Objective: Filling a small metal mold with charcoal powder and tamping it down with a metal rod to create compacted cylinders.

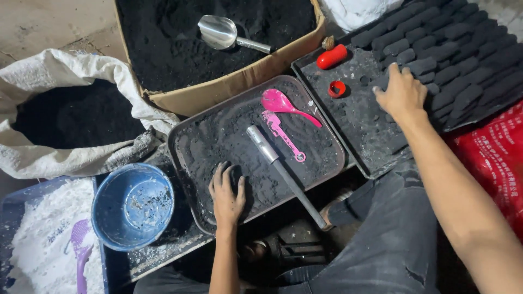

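1. My left hand [227,195] is pressing flat, fingers spread and gripping nothing, in the powder-dusted dark metal tray [188,130] at centre frame.
2. That tray is carrying a pink plastic spoon [283,103], pink measuring scoop [283,135] and steel tube [283,173].
3. My right hand [402,93], upper right, is curling loosely on black charcoal briquettes [452,60].
4. The cardboard box [239,81] up top is holding black powder and a metal scoop [220,32].

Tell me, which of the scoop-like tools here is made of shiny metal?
The metal scoop lying on the black powder in the cardboard box. The spoon on the middle tray is pink plastic, and the scoop in the white powder is purple.
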